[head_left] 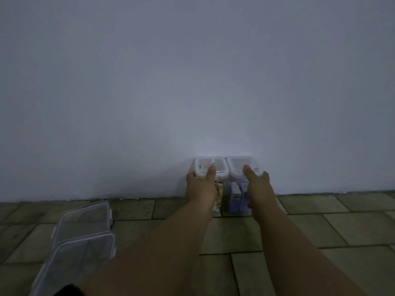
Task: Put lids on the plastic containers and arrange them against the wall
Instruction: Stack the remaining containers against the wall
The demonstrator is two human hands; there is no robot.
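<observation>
Left grip [201, 185] clasps the tall clear lidded plastic container with pale contents [204, 164], right grip [259, 186] its blue-filled clear plastic twin [236, 163]. We judge both placed, apparently touching the white wall [192, 82]. Next: release, then fetch the clear rectangular plastic boxes [83, 236].

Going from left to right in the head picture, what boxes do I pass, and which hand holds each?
Two clear containers overlapping on the floor → container with yellowish contents, gripped by the left hand → container with blue contents, gripped by the right hand.
</observation>
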